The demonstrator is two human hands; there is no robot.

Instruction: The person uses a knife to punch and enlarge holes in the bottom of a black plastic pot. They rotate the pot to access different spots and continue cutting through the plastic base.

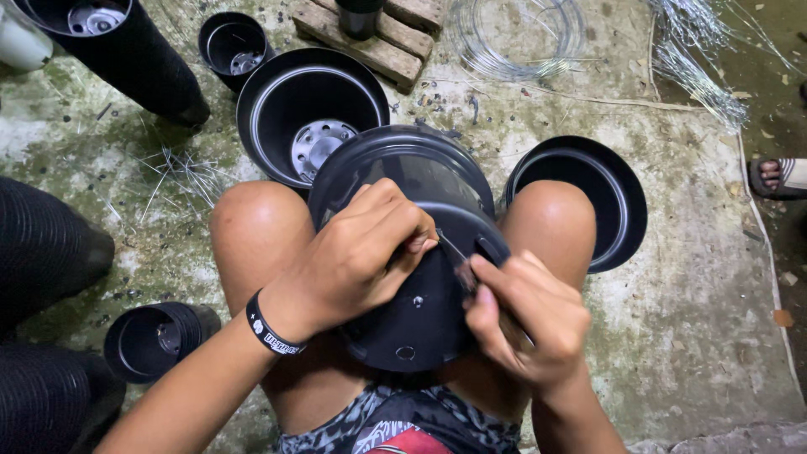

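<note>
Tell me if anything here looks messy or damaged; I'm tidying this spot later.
Thin grey wire offcuts lie scattered on the stained concrete floor, with a loose tangle of wire strands at top right. The black plastic pot between the knees looks undamaged; left hand and right hand grip it.

A pot (420, 252) lies on its side between my knees, its mouth turned away from me. My left hand (357, 252) rests on its upper wall near the rim; my right hand (525, 315) is at its right side, touching a thin wire (451, 246) at the rim. Beyond my left knee a larger pot (311, 113) stands on the floor (698, 319), a smaller one (235, 42) behind it. A saucer (609, 202) lies just right of my right knee. Wooden planks (382, 42) and a wire coil (517, 38) lie farther ahead. Stacked pots (46, 244) lie to my left, with a small pot (155, 340) near my left forearm.
</note>
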